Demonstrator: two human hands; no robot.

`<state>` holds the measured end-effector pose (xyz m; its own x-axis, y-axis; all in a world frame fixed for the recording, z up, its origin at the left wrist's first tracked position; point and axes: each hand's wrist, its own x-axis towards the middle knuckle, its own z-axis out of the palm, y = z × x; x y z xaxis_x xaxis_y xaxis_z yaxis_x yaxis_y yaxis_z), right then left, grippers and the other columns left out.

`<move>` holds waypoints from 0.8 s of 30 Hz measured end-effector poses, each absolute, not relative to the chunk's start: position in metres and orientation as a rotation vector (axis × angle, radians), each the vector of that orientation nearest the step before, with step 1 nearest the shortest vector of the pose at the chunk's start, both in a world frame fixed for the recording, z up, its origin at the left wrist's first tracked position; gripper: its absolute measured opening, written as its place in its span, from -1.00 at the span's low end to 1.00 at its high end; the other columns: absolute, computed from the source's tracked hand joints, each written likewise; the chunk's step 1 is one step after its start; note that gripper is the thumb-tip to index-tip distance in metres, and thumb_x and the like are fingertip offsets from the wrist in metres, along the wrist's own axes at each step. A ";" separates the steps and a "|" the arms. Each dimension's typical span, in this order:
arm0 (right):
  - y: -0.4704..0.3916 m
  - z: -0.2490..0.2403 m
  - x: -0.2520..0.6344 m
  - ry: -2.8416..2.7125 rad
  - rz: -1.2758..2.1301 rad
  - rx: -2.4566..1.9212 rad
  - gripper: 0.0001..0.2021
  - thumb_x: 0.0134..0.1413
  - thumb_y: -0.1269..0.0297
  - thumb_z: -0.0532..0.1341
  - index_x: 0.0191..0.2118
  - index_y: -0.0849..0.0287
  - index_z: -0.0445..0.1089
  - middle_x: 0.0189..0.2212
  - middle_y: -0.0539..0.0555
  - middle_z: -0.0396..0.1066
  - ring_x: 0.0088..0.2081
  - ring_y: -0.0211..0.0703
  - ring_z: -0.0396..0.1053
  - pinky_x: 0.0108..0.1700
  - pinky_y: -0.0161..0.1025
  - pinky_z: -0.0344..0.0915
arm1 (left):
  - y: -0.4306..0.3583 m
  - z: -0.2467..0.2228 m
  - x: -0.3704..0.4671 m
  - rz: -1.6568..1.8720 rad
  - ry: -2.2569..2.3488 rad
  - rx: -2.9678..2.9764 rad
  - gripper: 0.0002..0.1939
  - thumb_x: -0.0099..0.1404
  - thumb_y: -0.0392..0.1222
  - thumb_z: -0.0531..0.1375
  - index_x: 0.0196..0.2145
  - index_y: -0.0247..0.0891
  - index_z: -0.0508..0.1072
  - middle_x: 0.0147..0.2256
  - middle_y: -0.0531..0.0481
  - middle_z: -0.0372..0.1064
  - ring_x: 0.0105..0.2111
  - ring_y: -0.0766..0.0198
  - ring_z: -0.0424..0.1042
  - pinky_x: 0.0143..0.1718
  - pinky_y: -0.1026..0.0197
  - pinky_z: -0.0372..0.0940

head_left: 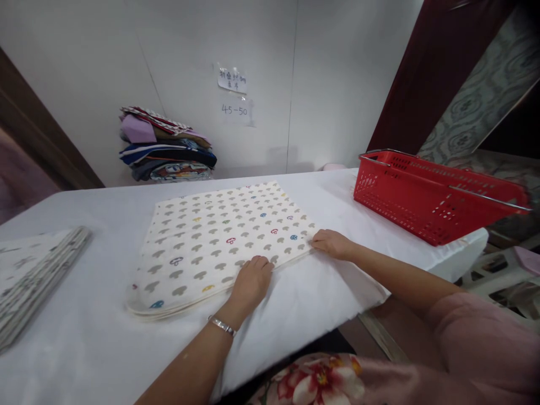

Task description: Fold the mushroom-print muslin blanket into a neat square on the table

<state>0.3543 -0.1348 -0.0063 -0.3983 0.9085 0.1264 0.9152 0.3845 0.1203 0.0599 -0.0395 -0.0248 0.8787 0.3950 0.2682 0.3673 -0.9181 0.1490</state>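
A white cloth (228,236) printed with grey and a few coloured mushrooms lies flat on the table, folded into layers with rounded corners. My left hand (253,278), a silver bracelet at its wrist, is closed over the middle of the near edge; the tips of its fingers rest on top and its thumb is hidden. At the right-hand corner, the fingers of my right hand (333,243) pinch the same cloth. To the left lies a stack of folded white cloths (40,270) with a dark print.
A white sheet covers the table (105,360). On its right stands a red plastic basket (422,197) with metal handles. Folded fabrics (169,149) are piled at the back left against the wall, where paper signs (234,95) hang.
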 end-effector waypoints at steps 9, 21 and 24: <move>-0.129 -0.002 0.349 -2.733 -0.420 -1.725 -0.77 0.19 0.43 -0.02 -0.42 0.20 0.32 -0.36 0.11 0.33 -0.30 -0.16 0.19 -0.29 -0.25 0.01 | -0.040 -0.024 0.061 0.450 0.613 2.948 -0.79 0.26 -0.39 -0.02 -0.28 -0.25 0.38 -0.30 -0.07 0.27 -0.25 0.20 0.24 -0.25 0.13 0.18; -0.133 0.000 0.356 -2.735 -0.361 -1.659 -0.78 0.18 0.40 -0.02 -0.40 0.21 0.33 -0.38 0.11 0.34 -0.32 -0.16 0.20 -0.25 -0.24 0.06 | -0.040 -0.022 0.060 0.441 0.610 2.946 -0.79 0.28 -0.38 -0.03 -0.29 -0.24 0.39 -0.29 -0.08 0.29 -0.24 0.20 0.25 -0.25 0.14 0.18; -0.135 -0.003 0.355 -2.715 -0.349 -1.692 -0.76 0.21 0.40 -0.04 -0.35 0.20 0.35 -0.36 0.12 0.36 -0.30 -0.16 0.22 -0.23 -0.23 0.08 | -0.040 -0.022 0.061 0.441 0.611 2.951 -0.80 0.27 -0.38 -0.02 -0.31 -0.25 0.38 -0.30 -0.08 0.28 -0.25 0.20 0.25 -0.26 0.15 0.17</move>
